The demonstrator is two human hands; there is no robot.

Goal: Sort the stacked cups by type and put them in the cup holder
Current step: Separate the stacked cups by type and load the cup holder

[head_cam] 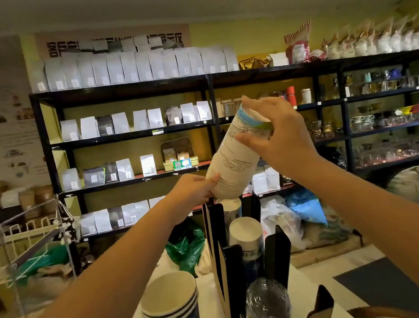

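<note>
Paper on paper is the whole risk here, honestly. Both hands are wrapped around a tall nested stack of cream printed paper cups (235, 161), tilted so the rim end points down toward the cup holder. The right hand (276, 134) is curled over the upper end, where a blue and green band shows, fingers closed on it. The left hand (194, 191) pinches the lower rim end between thumb and fingers, steadying it just above the black-and-brown cardboard cup holder (225, 267) standing on the white surface (210, 306).

What could go wrong: the stack is leaning, not lined up with a slot, so if it goes down at that angle the rims could catch the tall black divider and buckle it or tip the holder (it looks like thin card, so I wouldn't trust it to take a shove). Nested cups also slide apart easily, so if the left hand lets go early the bottom ones might drop loose.

The rear slot right below already has a white cup stack (231, 206) in it, another white-bottomed stack (245, 236) sits in front of that, and a clear plastic cup stack (267, 302) fills the nearest slot. Whether a free slot exists, I can't tell from here.

Also the dark blue paper cups with cream insides (171, 311) stand loose just left of the holder, easy to knock with the left forearm.
</note>
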